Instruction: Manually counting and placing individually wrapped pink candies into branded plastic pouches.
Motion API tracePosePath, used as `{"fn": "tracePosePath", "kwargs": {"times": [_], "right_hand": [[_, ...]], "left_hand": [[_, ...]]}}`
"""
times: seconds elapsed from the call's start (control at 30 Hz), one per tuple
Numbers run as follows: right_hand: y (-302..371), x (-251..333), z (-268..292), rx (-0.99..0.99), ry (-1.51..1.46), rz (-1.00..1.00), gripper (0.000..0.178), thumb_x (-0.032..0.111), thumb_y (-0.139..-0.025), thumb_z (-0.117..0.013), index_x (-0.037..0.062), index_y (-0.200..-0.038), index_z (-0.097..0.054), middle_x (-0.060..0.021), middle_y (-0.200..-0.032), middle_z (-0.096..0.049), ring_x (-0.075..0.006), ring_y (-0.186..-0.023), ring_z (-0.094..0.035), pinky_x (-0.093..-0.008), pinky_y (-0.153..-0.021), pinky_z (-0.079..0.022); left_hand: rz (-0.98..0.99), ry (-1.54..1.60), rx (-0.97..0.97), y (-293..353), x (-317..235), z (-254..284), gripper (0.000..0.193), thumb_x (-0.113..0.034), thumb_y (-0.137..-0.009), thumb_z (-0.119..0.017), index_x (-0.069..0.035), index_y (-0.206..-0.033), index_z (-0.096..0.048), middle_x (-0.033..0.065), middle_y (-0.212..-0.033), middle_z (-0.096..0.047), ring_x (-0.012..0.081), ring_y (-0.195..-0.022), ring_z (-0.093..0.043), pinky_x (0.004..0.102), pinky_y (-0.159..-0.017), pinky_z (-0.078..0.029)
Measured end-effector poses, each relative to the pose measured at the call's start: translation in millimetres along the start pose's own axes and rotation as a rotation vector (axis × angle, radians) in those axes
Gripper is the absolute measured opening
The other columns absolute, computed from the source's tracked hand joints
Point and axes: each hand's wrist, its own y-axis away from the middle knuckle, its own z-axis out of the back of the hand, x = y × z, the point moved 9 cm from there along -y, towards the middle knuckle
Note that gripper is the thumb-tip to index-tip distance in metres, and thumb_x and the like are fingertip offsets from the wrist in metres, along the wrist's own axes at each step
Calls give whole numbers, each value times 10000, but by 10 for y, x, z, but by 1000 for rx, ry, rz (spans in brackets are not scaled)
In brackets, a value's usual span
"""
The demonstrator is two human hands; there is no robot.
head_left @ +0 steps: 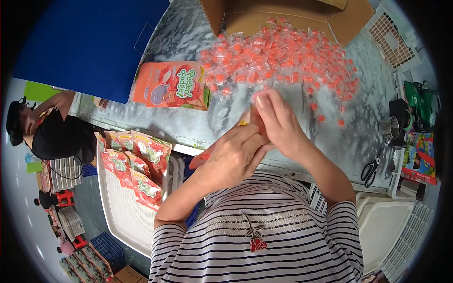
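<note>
My left hand (239,153) is wrapped round a red pouch (199,161), whose lower end sticks out to the left under my wrist. Right beside it, at the pouch's upper end, is my right hand (281,123). Its fingers are bent and pressed together, with a pinkish bit showing at the tips; what they hold is mostly hidden. Beyond both hands spreads a large heap of red candies in clear wrappers (283,59). To the left of the heap lies a stack of flat red pouches (172,85).
A cardboard box (292,21) lies open behind the heap. Filled pouches (146,149) stand in a white tray (128,207) at lower left. Black scissors (371,170) and a metal cup (388,127) are at right. A blue panel (89,42) fills the upper left; another person (59,139) is beyond.
</note>
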Motion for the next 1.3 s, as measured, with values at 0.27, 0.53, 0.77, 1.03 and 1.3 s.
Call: {"fn": "tracePosePath", "kwargs": {"times": [0.27,0.53,0.77,1.03,1.3], "right_hand": [[250,161,15,142,-201,177,222,13,-937,-459,-30,-1146,-522,-164,-1135,-588,-228,-996,-616,-295,-824,-500],[33,-158,346,-4,-491,-3,204,61,-950,-503,-13,-1110,-606,-85,-1021,-664,-131,-912,-629,-259,-786,-504],[-290,-1674,788,-278,500,27,322,140,-894,-585,76,-1209,-577,-140,-1231,-555,-281,-1110,-546,-386,-912,-467],[10,-1428,214,-61,502,165,362,208,-934,-537,83,-1274,-525,-174,-1380,-416,-359,-1256,-407,-433,-1054,-342],[424,-1834,993,-414,-124,-125,281,143,-991,-456,18,-1211,-577,-97,-1165,-621,-163,-1084,-565,-285,-906,-451]], "left_hand": [[1,-89,-66,-41,6,127,105,-31,-822,-655,18,-906,-616,151,-839,-575,323,-735,-578,402,-668,-484],[75,-269,-18,166,11,351,103,40,-798,-644,-1,-888,-612,150,-825,-615,269,-670,-585,342,-608,-478],[87,-194,-248,205,-54,643,111,-21,-800,-694,-7,-827,-588,112,-730,-589,274,-610,-587,343,-521,-447],[171,-195,-294,380,39,728,68,1,-827,-658,12,-825,-591,125,-760,-606,239,-624,-587,290,-565,-460],[286,-242,-405,558,226,990,76,-22,-869,-627,21,-820,-588,114,-765,-604,207,-660,-574,267,-628,-450]]}}
